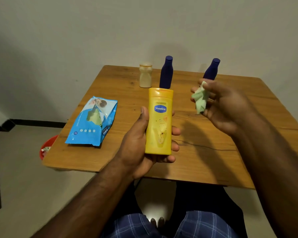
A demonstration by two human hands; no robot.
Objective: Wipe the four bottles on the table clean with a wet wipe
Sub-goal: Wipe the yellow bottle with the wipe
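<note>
Yellow bottle (159, 121) in left grip (141, 143); right grip (220, 103), pinching the crumpled wipe (200, 100), half hides one blue bottle (212, 69).

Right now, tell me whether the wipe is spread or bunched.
Bunched: the green wet wipe is crumpled, pinched in the right hand, clear of the yellow bottle.

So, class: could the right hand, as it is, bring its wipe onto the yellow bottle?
Probably yes: the right hand holds the wipe beside the yellow bottle, with nothing between them.

Smooth glossy plastic yellow bottle (159, 121); matt blue bottles (166, 73); grained wood counter (213, 143); shiny plastic-film wipe pack (93, 121); crumpled cloth-like wipe (199, 98)
</note>
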